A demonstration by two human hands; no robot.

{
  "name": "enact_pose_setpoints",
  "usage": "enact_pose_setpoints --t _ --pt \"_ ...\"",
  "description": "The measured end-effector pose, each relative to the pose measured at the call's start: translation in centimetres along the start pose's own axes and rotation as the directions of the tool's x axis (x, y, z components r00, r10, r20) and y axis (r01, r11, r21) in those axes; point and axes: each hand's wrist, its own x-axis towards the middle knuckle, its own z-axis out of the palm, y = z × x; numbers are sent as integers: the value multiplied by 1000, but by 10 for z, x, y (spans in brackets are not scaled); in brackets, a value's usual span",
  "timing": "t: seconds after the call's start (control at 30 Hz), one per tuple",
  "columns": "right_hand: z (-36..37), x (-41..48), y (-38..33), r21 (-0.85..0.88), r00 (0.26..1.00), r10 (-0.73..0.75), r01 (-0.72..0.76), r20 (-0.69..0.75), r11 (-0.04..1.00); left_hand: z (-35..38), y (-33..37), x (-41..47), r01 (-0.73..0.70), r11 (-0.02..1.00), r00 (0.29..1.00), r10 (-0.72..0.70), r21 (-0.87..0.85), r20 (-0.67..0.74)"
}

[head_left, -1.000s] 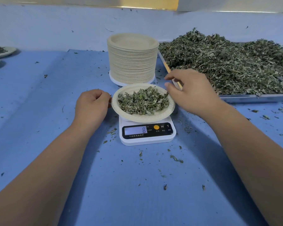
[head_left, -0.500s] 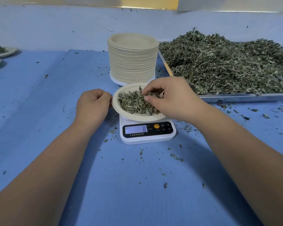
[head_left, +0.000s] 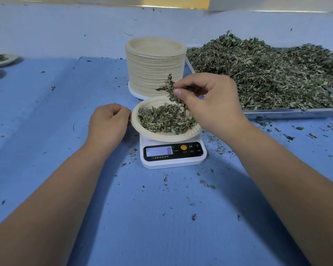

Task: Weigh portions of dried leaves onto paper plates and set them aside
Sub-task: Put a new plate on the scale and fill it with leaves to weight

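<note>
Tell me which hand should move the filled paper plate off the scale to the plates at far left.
Left, probably. The left hand sits curled at the left rim of the round beige paper plate, on the side of the set-aside plates; the right hand is pinching a dried leaf sprig.

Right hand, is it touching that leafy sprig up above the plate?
Touching. The head view shows the right hand pinching the sprig between thumb and fingertip, above the plate.
</note>
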Motion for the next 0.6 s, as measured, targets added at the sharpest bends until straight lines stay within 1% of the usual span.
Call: enact_pose_setpoints --t 0.23,0.4,0.6 --pt "0 1 2 3 1000 -15 15 -17 1000 0 -1 2 11 1000 1000 -11 -1 11" --pt "1 -1 5 -10 998 -2 3 55 1000 0 -2 3 8 1000 1000 -8 -1 19" --pt "-4 3 7 18 1000 13 -13 2 1000 0 -2 3 5 1000 1000 -5 4 19"
